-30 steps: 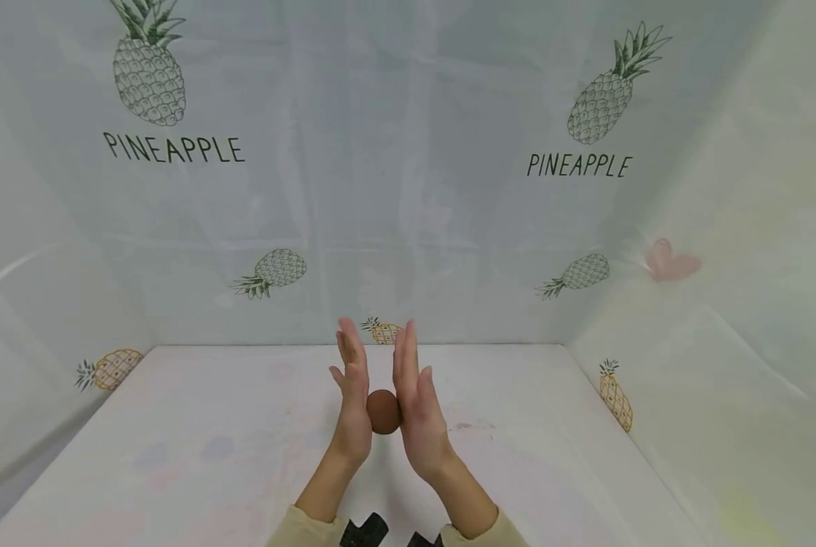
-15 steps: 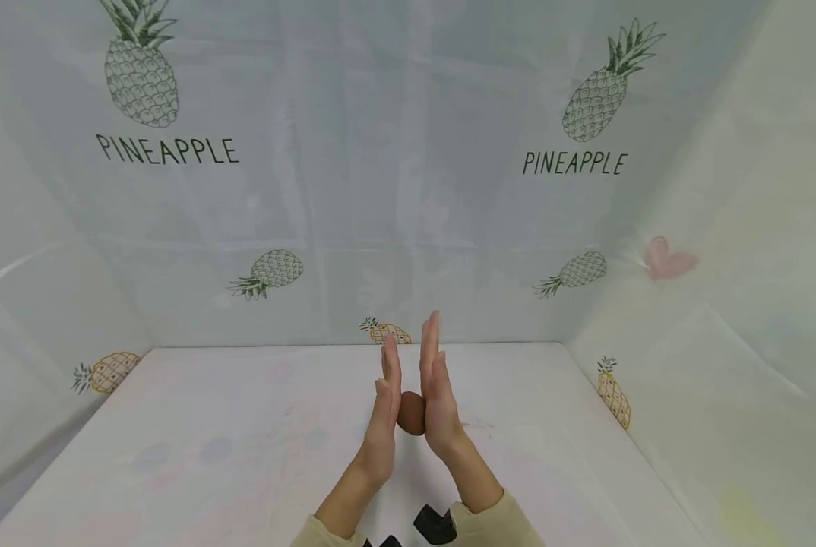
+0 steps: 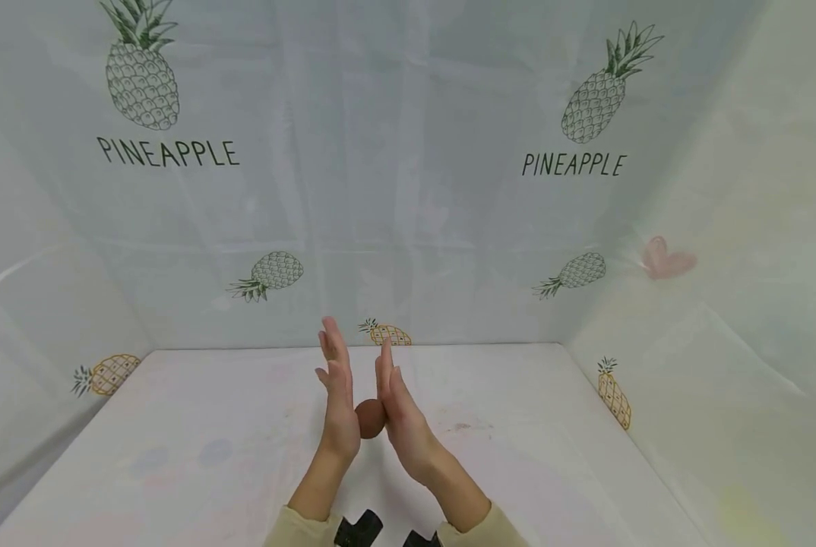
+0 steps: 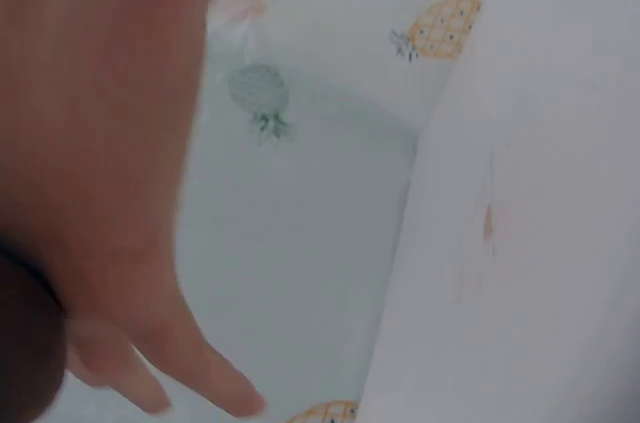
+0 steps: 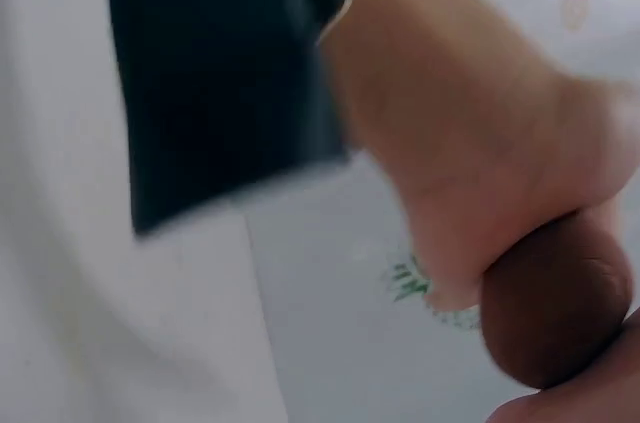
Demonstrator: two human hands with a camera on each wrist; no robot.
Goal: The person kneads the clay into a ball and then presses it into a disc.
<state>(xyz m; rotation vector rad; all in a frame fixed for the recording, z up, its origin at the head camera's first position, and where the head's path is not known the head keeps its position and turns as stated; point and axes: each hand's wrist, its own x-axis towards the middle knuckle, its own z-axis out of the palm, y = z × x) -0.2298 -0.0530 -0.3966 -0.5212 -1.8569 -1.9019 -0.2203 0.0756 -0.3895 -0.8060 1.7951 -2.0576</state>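
A brown clay ball [image 3: 370,419], smooth with a small crease, sits between the two upright palms above the table. My left hand [image 3: 340,414] presses it from the left near the heel of the palm, fingers straight and pointing up. From the other side my right hand [image 3: 408,433] touches it with its palm, tilted inward, fingers straight. Up close in the right wrist view, the ball [image 5: 555,303] is caught between both hands, with parts of its sides covered. The left wrist view is blurred; a large hand fills its left side, above a dark rounded shape.
Below lies a white table [image 3: 196,425] with faint coloured marks and a reddish smear [image 3: 464,426] on its right half. Cloth printed with pineapples [image 3: 141,83] hangs at the back and sides. Black wrist mounts [image 3: 358,527] sit at the light sleeves.
Both hands and the ball shifted right, then back left. The left fingertips now stand higher than the right ones. The ball looked egg-shaped half a second ago and appears rounder now.
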